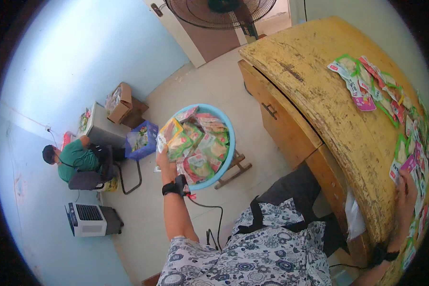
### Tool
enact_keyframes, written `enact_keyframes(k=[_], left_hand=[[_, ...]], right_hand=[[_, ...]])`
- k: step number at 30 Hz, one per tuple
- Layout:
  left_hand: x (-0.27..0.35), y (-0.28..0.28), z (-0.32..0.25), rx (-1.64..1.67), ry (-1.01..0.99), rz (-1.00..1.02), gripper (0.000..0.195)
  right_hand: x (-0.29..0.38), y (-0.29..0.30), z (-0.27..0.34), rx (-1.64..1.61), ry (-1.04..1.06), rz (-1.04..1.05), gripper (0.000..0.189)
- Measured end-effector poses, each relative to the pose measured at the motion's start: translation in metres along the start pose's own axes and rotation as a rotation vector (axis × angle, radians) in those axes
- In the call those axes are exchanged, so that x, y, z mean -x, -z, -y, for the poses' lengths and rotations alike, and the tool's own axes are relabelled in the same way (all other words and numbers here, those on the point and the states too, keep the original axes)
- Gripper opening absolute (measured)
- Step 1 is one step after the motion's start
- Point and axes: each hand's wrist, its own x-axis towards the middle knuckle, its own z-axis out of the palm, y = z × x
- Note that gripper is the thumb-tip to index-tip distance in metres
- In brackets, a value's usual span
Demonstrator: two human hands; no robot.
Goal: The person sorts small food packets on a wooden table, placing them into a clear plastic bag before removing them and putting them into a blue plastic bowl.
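Note:
My left hand is over the left rim of a round light-blue plastic basin, gripping food packets. A yellow-edged packet and a green-edged packet are at its fingers. Glossy sealed packets fill the basin, which rests on a wooden stool. My right hand reaches across a worn yellow wooden table, its fingertips at the lower end of a green and purple packet. Whether those fingers pinch the packet is hard to see. More packets lie in an overlapping row along the table's far side.
Beyond the basin a seated person works by a small table, beside a blue crate and an open cardboard box. An air cooler stands by the wall. A fan is near the doorway. Wrist cables hang from me.

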Motion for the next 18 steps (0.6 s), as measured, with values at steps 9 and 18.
enact_keyframes(k=[9, 18], left_hand=[[0.010, 0.034, 0.010, -0.818, -0.057, -0.488, 0.052], [0.127, -0.219, -0.187, 0.162, -0.031, 0.533, 0.017]], right_hand=[[-0.007, 0.002, 0.016, -0.190, -0.168, 0.106, 0.024], [-0.003, 0.002, 0.022, -0.085, -0.038, 0.071, 0.026]])
